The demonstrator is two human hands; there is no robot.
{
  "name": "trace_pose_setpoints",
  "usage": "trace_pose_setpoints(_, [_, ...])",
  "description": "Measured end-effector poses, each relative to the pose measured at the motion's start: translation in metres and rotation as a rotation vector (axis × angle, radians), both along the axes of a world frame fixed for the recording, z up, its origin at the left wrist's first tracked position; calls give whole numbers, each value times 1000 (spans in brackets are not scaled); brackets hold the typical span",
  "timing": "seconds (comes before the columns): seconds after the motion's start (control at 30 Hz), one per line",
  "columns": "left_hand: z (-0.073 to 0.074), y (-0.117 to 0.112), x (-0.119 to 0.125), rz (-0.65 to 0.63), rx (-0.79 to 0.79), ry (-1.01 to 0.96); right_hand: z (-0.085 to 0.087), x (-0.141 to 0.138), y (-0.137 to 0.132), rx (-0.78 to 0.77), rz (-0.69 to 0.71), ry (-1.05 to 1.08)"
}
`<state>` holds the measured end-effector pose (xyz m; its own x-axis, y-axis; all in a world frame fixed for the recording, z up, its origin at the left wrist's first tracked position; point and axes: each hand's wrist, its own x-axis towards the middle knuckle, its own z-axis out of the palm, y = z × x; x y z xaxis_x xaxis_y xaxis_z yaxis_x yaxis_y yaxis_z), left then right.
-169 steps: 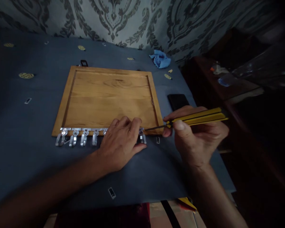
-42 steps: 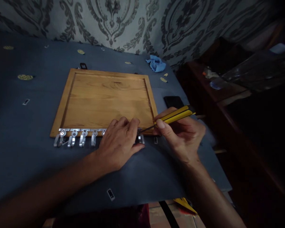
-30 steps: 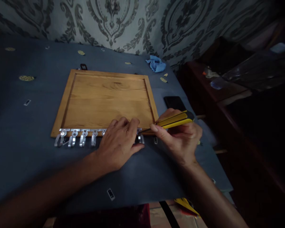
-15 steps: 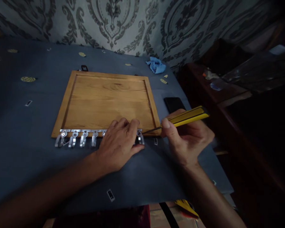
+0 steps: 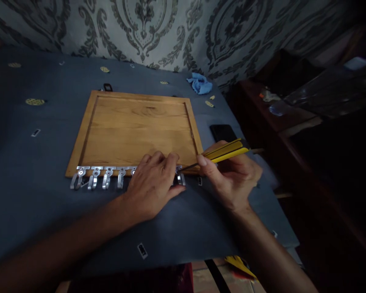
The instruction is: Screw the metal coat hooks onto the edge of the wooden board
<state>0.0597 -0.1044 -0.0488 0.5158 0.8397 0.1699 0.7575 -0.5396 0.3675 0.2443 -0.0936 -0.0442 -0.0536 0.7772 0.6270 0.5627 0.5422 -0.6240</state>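
A wooden board (image 5: 137, 128) with a raised rim lies flat on a blue cloth. Along its near edge runs a metal rail of several hooks (image 5: 95, 176). My left hand (image 5: 154, 183) lies palm down on the right part of that rail, fingers curled over the board's edge. My right hand (image 5: 233, 173) grips a yellow-and-black screwdriver (image 5: 222, 151). Its thin shaft points left and its tip sits at the rightmost hook (image 5: 179, 174), beside my left fingertips.
A black phone (image 5: 223, 132) lies right of the board. A crumpled blue rag (image 5: 199, 83) sits at the far right near the patterned wall. Small tags and yellow discs dot the cloth. The table's right edge drops to dark furniture (image 5: 277, 114).
The screwdriver handle has swung back and forth in my right hand, with the hand nearer the hook now than half a second ago. My left hand has stayed on the rail.
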Motion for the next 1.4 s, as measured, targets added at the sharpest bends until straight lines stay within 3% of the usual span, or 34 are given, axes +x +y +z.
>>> trace_pose_setpoints(0.13, [1,0,0,17,-17,6,0,-3,1,68,21,-30])
trace_pose_setpoints(0.37, [5,0,1,29,-67,18,1,-18,-8,84,-220,-36])
trace_pose_setpoints(0.5, [5,1,1,25,-68,17,-1,-21,-8,79,-256,22])
trace_pose_setpoints(1.1, [4,0,0,24,-73,8,20,-6,-10,-238,77,305])
trace_pose_setpoints(1.3, [5,0,0,32,-66,5,18,-4,-10,-62,-43,339])
trace_pose_setpoints(1.4, [5,0,0,37,-75,13,17,-7,-8,-97,-66,331])
